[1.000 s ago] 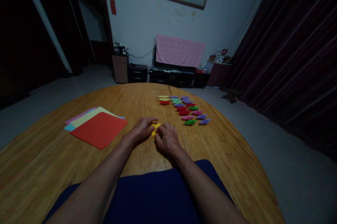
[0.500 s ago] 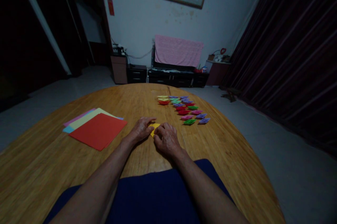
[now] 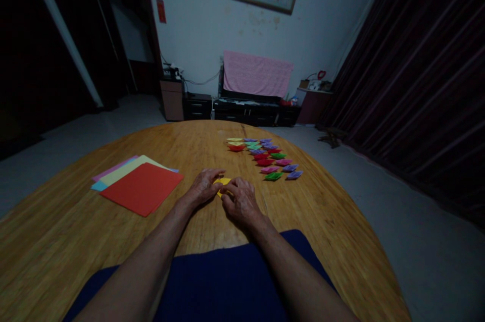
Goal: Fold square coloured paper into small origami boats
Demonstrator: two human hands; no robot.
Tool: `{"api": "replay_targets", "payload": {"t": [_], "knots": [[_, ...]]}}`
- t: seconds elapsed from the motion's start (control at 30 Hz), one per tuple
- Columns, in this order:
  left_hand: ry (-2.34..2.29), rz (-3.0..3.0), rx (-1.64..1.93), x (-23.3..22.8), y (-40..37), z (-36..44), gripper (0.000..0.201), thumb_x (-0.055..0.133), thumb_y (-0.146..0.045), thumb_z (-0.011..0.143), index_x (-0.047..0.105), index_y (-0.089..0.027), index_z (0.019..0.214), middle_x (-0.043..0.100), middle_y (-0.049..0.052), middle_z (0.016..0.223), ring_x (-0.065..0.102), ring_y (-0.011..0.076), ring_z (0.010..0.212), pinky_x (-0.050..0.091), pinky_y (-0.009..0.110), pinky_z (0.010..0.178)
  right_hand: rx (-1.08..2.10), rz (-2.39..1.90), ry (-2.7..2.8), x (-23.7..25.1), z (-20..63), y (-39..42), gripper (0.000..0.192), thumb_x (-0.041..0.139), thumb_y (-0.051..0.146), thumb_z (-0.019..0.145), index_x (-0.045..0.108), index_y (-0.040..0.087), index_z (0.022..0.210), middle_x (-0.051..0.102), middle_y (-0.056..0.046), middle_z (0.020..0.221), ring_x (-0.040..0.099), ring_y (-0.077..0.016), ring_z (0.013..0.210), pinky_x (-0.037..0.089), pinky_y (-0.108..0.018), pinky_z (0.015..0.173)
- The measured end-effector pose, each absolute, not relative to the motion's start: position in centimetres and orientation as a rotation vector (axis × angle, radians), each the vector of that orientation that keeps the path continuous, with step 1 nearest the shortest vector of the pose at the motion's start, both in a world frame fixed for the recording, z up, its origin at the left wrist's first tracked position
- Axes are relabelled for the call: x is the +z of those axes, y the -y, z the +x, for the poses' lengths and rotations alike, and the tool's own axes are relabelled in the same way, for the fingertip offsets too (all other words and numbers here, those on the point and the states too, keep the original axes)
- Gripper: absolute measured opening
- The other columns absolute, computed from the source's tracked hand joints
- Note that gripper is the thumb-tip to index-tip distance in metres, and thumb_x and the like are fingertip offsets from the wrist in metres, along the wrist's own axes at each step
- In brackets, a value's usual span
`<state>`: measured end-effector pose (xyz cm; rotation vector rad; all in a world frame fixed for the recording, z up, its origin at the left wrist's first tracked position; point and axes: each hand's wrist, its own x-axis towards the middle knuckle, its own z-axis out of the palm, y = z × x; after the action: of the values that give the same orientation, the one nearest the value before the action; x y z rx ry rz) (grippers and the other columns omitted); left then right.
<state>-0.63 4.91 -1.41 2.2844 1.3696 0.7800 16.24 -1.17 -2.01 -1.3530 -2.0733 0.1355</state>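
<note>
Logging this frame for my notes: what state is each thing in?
yellow paper: small, partly folded, pinched between both hands
left hand: on the paper
right hand: on the paper
stack of coloured sheets: flat, unfolded, red on top
folded pieces: finished, laid in rows

Two hands are seen on one round wooden table point(image 3: 326, 221). One yellow paper piece point(image 3: 222, 181) is counted, one stack of flat coloured sheets point(image 3: 138, 183), and roughly fifteen small folded paper figures point(image 3: 267, 158), too tightly clustered for an exact count.
</note>
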Motion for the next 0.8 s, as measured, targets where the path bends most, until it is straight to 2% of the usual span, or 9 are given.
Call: {"api": "replay_targets", "payload": {"t": [0.13,0.47,0.63,0.8], "knots": [[-1.384,2.282,0.789,-1.71,-5.05,-0.63,0.049,0.059,-0.020,0.078,0.064,-0.016,0.127,0.069,0.010,0.120,0.060,0.0233,0.115,0.045,0.033,0.099,0.127,-1.314,2.102,-1.97,16.36,1.13,0.019,0.062,0.020,0.085,0.074,0.030,0.096,0.062,-0.003,0.094,0.054,-0.0204,0.094,0.035,-0.035,0.084],[-1.400,2.403,0.788,-2.01,-5.25,-1.25,0.046,0.063,-0.026,0.083,0.060,-0.019,0.128,0.066,0.008,0.110,0.058,0.0220,0.107,0.045,0.035,0.095,0.116,-1.327,2.073,-2.00,16.14,1.18,0.018,0.061,0.020,0.084,0.076,0.026,0.092,0.064,-0.005,0.095,0.055,-0.0203,0.093,0.036,-0.036,0.086],[-1.453,2.433,0.750,-1.97,-5.25,-1.35,0.046,0.063,-0.030,0.084,0.059,-0.020,0.129,0.064,0.009,0.112,0.055,0.0231,0.111,0.042,0.036,0.099,0.180,-1.295,2.091,-2.29,16.63,0.91,0.032,0.053,0.007,0.077,0.075,0.025,0.093,0.064,-0.005,0.098,0.055,-0.0200,0.097,0.037,-0.037,0.089],[-1.449,2.447,0.736,-1.89,-5.22,-1.33,0.046,0.060,-0.031,0.085,0.059,-0.017,0.129,0.063,0.010,0.114,0.054,0.0229,0.110,0.042,0.035,0.098,0.229,-1.288,2.113,-2.40,17.10,0.62,0.037,0.049,0.005,0.076,0.072,0.023,0.099,0.064,-0.005,0.100,0.053,-0.0210,0.100,0.036,-0.037,0.090]]}}
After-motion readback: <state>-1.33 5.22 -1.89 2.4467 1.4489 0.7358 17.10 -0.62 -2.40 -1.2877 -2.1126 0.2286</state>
